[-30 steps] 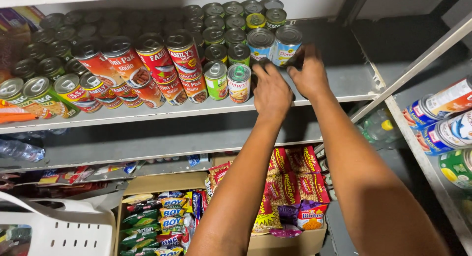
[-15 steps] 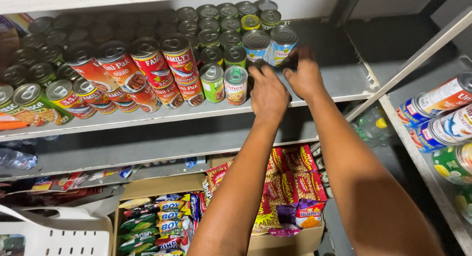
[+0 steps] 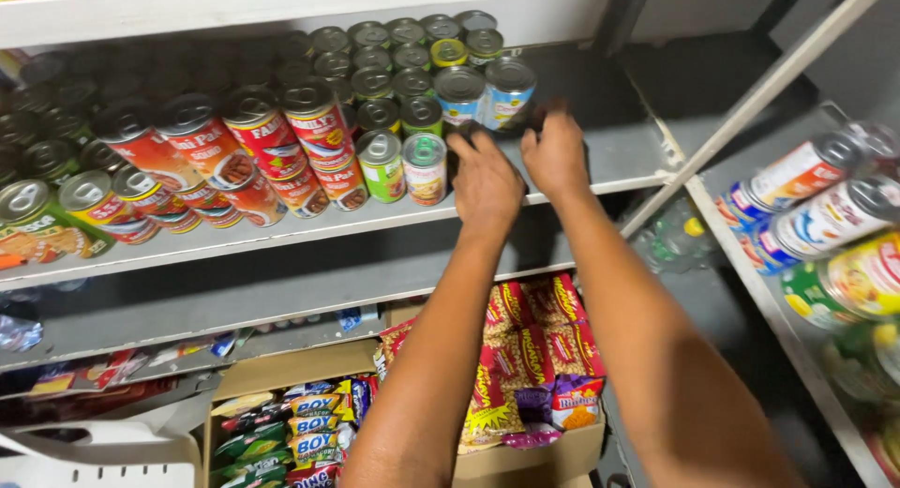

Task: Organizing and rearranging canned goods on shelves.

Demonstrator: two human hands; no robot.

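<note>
while both hands reach onto the grey shelf, left hand and right hand curl fingers round something dark, can't tell what, beside the blue cans.

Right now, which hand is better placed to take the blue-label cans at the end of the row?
Right, probably. The right hand sits directly below the two blue-label cans, fingers almost at them. The left hand is lower, by the green-topped small can. What its fingers hold is hidden.
</note>
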